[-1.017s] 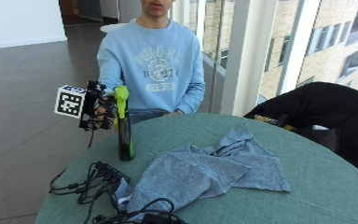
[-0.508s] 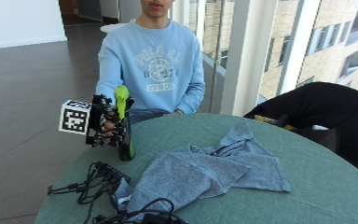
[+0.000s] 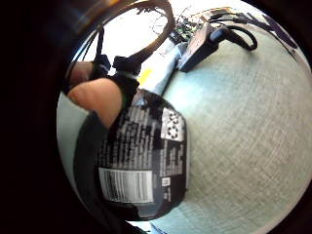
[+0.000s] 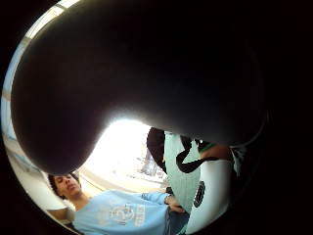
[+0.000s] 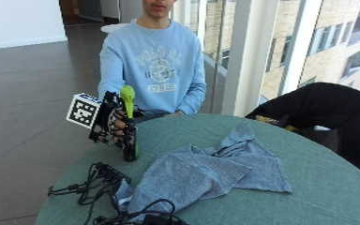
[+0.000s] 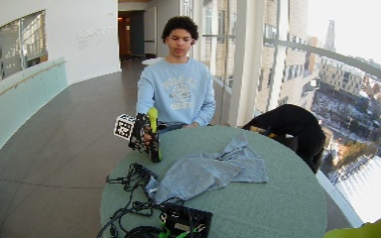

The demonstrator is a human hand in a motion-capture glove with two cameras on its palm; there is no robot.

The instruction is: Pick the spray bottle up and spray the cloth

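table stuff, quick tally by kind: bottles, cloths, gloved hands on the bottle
spray bottle: 1, upright, bottom on the green table
blue cloth: 1, crumpled beside it
gloved right hand: 1, gripping the bottle
total: 3

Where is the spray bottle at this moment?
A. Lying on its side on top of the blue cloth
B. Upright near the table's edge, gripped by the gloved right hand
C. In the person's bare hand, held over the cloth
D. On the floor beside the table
B: in the outside view the spray bottle stands upright by the table edge, the gloved right hand curled round it, apart from the cloth.
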